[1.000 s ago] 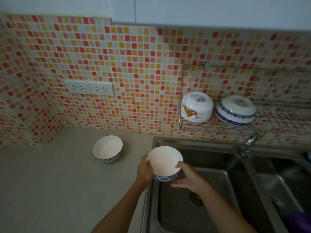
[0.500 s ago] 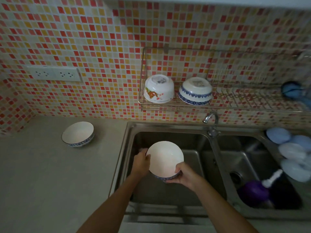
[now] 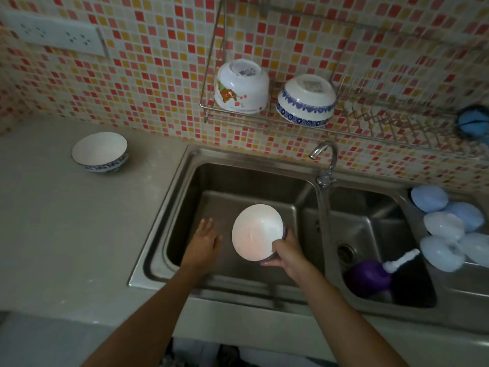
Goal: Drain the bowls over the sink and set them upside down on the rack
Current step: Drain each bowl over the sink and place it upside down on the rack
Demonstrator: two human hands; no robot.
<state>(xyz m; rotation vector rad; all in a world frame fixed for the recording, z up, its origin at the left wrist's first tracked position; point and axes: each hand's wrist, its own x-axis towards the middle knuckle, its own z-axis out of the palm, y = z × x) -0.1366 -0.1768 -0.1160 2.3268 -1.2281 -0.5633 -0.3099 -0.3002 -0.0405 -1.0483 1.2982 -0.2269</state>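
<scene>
Over the left basin of the steel sink, my right hand grips a white bowl with a blue rim at its lower right edge, tilted so its inside faces me. My left hand hovers just left of it, fingers spread, touching nothing. A second blue-patterned bowl stands upright on the counter at the left. On the wire wall rack two bowls lie upside down: one with a flower print and one with a blue band.
The tap stands between the two basins. The right basin holds a purple bottle and a dark object. Several pale blue round lids lie on the sink's right ledge. A blue item hangs at the rack's right end.
My left hand has let go of the bowl and moved left. The bowl now rests in my right hand alone, tilted more steeply over the basin. The view has shifted closer.
</scene>
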